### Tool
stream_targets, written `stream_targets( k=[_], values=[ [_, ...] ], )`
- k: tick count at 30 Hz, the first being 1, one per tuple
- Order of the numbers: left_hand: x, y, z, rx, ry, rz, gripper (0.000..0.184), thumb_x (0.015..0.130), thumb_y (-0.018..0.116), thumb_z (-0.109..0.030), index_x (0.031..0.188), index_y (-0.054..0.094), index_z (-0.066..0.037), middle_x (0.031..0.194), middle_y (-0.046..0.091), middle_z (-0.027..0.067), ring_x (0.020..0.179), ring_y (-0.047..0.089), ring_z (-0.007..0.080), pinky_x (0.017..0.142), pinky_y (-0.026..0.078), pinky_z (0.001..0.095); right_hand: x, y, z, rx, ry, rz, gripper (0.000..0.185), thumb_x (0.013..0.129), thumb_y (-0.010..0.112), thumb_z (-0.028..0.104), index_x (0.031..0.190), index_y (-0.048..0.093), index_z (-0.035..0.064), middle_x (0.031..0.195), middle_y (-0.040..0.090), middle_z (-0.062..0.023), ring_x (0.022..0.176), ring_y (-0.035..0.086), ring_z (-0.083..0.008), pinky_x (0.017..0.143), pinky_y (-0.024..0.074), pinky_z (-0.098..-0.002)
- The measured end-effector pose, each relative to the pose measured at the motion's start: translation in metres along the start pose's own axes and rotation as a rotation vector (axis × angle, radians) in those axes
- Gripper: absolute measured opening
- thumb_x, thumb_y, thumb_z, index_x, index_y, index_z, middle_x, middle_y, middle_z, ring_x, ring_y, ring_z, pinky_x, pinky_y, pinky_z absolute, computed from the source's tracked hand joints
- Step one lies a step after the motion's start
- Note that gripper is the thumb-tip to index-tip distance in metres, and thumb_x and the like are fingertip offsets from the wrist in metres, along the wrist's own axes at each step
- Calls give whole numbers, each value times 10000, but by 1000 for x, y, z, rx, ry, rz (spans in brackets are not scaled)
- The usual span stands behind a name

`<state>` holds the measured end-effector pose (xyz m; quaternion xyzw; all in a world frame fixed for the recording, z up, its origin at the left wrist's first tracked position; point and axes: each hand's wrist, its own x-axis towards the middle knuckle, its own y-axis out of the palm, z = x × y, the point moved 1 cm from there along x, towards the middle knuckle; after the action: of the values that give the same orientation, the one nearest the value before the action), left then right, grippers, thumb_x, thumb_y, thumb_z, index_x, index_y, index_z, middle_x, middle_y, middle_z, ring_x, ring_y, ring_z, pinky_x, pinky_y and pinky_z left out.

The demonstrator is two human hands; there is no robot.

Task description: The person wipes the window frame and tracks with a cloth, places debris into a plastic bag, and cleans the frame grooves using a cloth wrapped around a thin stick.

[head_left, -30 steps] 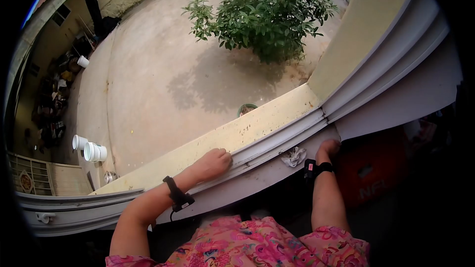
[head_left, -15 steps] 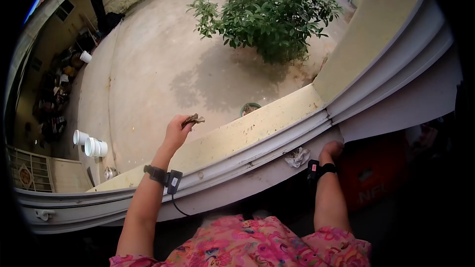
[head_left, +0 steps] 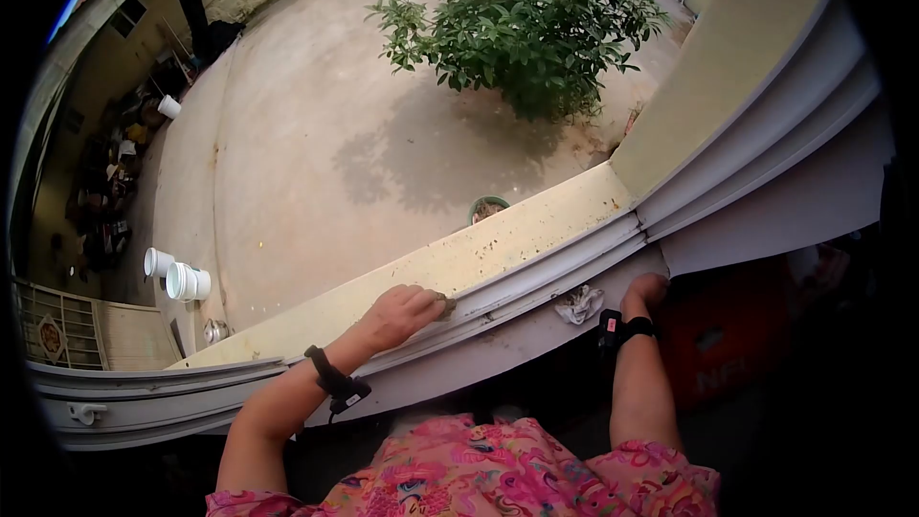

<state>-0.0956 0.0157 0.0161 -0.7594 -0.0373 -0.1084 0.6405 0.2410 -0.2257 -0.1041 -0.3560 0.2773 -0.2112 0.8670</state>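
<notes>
My left hand (head_left: pixel 406 314) presses onto the window track, its fingers closed around a small, dirty grey-brown rag (head_left: pixel 447 305). Most of the rag is hidden under the fingers. The white window track (head_left: pixel 536 285) runs across below the outer yellow sill (head_left: pixel 503 244), which is dotted with dark specks. Against the inner sill (head_left: pixel 522 338) rests my right hand (head_left: pixel 647 289), its fingers curled; whatever may be in them is hidden. A crumpled white cloth or tissue (head_left: pixel 579 305) lies on the inner sill just left of my right hand.
A white window frame (head_left: pixel 766 148) rises on the right. Below it stands a dark red box (head_left: pixel 723 349). Outside are a leafy shrub (head_left: pixel 526 29), a green-rimmed pot (head_left: pixel 488 208), white buckets (head_left: pixel 187 281) and piled items (head_left: pixel 115 168) along the left wall.
My left hand has come down and to the right with the rag, from in the air beyond the sill onto the window track. My right hand stays in place.
</notes>
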Motion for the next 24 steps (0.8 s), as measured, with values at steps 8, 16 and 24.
stream_targets(
  k=[8, 16, 24],
  values=[
    [6, 28, -15, 109, -15, 228, 337, 739, 506, -133, 1065, 542, -57, 857, 476, 35, 801, 490, 150, 650, 406, 266, 21, 16, -13, 15, -1, -25, 571, 911, 171, 310, 1017, 556, -98, 1050, 553, -298, 1004, 528, -433, 901, 407, -462],
    [10, 15, -23, 293, -16, 427, 285, 727, 488, -132, 994, 546, -49, 877, 484, 28, 828, 458, 156, 657, 356, 254, 12, 10, -6, -8, -2, -52, 568, 913, 174, 314, 1006, 563, -90, 1040, 561, -291, 995, 533, -434, 898, 414, -465],
    [-19, 6, -5, 215, 101, 368, 176, 719, 524, -153, 856, 585, -59, 829, 479, 32, 777, 471, 162, 638, 384, 269, 28, 20, -16, -17, 13, -40, 565, 917, 172, 315, 992, 568, -81, 1033, 565, -287, 986, 537, -433, 881, 426, -473]
  ],
)
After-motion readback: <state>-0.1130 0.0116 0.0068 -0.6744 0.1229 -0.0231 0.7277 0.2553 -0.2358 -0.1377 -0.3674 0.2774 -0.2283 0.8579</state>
